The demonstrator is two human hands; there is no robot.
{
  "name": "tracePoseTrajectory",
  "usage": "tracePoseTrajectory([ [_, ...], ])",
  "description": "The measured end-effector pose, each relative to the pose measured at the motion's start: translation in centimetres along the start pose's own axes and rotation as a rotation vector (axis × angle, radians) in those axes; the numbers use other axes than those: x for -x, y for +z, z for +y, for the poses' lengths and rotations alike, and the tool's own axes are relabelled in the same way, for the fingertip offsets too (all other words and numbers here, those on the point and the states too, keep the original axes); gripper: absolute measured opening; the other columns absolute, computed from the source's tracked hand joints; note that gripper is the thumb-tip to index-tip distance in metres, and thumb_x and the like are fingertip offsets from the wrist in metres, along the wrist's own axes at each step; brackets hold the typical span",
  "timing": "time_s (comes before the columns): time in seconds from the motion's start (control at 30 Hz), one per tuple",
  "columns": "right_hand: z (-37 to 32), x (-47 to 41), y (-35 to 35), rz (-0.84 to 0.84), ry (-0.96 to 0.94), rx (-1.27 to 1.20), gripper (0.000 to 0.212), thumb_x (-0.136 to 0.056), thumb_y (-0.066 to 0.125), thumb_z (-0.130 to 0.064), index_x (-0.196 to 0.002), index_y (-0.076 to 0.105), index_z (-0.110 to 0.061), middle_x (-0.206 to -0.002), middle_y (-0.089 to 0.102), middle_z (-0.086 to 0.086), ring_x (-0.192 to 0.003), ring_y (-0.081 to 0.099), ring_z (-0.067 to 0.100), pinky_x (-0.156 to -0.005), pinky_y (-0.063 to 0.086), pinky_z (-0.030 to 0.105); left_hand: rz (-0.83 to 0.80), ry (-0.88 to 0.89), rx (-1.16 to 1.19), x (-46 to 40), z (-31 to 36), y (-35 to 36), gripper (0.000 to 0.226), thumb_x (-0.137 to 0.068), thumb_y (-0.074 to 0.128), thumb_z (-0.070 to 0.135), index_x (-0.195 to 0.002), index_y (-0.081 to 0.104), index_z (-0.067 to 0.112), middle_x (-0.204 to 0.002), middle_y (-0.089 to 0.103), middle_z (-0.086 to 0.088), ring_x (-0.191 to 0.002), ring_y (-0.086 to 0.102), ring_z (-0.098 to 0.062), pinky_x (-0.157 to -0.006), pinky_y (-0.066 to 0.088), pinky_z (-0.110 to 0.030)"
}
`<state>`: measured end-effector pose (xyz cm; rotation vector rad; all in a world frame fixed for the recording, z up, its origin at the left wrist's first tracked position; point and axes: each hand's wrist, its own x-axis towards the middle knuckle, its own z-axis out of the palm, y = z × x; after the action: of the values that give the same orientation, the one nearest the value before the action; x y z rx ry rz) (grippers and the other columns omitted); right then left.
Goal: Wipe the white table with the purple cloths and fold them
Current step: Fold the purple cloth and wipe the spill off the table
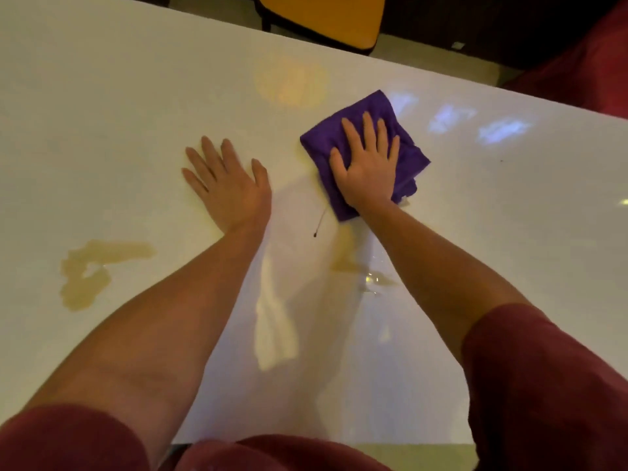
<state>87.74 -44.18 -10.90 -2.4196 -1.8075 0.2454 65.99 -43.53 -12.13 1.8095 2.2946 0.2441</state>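
Liquid of a tan colour makes a spill (86, 271) on the white table (102, 130), to the left of the left forearm and nearer to the person than the left hand. The left hand (227, 183) lies flat on the bare table, fingers straight and a little spread, and holds nothing. Between the two hands there is a thin dark thread (319, 224) on the surface. Just to the right, the right hand (368, 164) presses flat on a purple cloth (406, 154), fingers straight and spread on top of it. The cloth is folded roughly and lies under this hand. Beyond the hands, at the far edge of the table, stands an orange chair (323, 18).
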Motion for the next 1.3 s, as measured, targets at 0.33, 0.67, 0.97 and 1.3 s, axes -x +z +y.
tracePoseTrajectory([
  [0.33,7.6,-0.9,-2.0,0.011,0.124,-0.012,0.066,-0.104,0.031,-0.060,-0.165,0.032,-0.035,-0.177,0.020,0.005,-0.164,0.012,0.031,-0.131,0.004,0.059,-0.037,0.001,-0.065,-0.1,0.3,-0.1,0.068,-0.103,0.029,0.046,-0.161,0.030,0.012,-0.171,0.017,-0.018,-0.158,0.008,-0.044,-0.127,0.006,-0.061],
  [0.67,11.8,16.0,-2.3,0.026,0.461,0.049,0.076,-0.100,0.020,-0.058,-0.167,0.031,-0.024,-0.176,0.020,0.010,-0.164,0.012,0.035,-0.129,0.008,0.064,-0.026,0.037,-0.008,0.0,-0.4,-0.1,0.068,-0.101,0.033,0.042,-0.159,0.035,0.008,-0.169,0.021,-0.024,-0.156,0.013,-0.050,-0.125,0.009,-0.066],
  [0.97,-1.3,17.8,2.1,0.038,0.008,0.047,0.068,-0.101,0.040,-0.054,-0.161,0.044,-0.023,-0.173,0.028,0.013,-0.162,0.018,0.039,-0.129,0.011,0.065,0.012,0.021,-0.006,0.0,-0.5,0.3,0.064,-0.104,0.026,0.043,-0.158,0.038,0.009,-0.169,0.024,-0.021,-0.156,0.015,-0.048,-0.125,0.011,-0.064],
  [1.3,-3.1,11.6,2.3,0.027,-0.189,-0.039,0.066,-0.102,0.041,-0.056,-0.161,0.043,-0.027,-0.173,0.030,0.010,-0.162,0.020,0.037,-0.130,0.008,0.064,0.085,0.085,0.191,3.2,-1.3,-4.4,0.055,-0.104,0.044,0.034,-0.152,0.045,0.009,-0.168,0.030,-0.015,-0.159,0.013,-0.038,-0.129,0.011,-0.054],
])
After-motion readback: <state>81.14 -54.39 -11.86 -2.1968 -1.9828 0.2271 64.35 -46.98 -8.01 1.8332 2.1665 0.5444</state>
